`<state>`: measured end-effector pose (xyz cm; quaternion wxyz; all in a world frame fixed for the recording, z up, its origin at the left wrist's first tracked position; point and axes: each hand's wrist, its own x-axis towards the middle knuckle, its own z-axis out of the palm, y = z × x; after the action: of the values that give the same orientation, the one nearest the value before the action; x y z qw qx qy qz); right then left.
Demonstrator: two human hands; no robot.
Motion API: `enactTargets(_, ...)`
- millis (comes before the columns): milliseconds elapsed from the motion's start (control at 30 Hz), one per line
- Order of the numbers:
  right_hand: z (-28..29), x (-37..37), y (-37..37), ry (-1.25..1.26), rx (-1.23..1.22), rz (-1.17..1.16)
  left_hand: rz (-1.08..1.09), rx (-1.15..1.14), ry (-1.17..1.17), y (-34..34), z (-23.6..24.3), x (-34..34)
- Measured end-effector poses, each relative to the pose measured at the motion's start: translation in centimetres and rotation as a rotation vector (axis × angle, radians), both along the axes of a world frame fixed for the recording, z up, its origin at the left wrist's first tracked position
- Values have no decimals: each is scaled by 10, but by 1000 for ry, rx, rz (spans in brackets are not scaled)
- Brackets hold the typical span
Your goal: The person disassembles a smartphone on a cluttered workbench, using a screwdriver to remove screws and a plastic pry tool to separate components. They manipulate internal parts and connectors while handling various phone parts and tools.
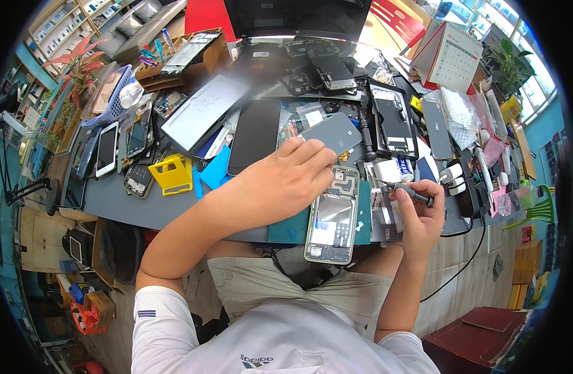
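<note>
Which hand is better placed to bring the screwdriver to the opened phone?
Right hand, probably: it holds the screwdriver beside the opened phone; the left hand is by the gray panel.

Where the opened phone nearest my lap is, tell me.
In the head view, the opened phone is just right of centre, over the teal mat at the near edge of the table, between left hand and right hand.

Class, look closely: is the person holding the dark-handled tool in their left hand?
No, the right hand holds the dark-handled tool, while the left hand is clearly apart from it.
</note>
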<state>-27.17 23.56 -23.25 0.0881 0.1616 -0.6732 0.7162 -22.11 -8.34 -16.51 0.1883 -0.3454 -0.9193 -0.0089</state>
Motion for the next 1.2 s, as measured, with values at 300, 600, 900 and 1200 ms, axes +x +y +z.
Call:
enactTargets(300, -2, 0, 0, 15, 5, 13, 151, 236, -29, -22, -2, -25)
enactTargets(600, 6, 1, -1, 52, 84, 4, 231, 207, 26, -17, -14, -45)
enactTargets(900, 68, -12, -41, 268, 485, 128, 94, 358, -89, -25, -10, -27)
enactTargets(1200, 81, -26, -73, 359, 690, 239, -6, 322, -204, -25, -3, -14)
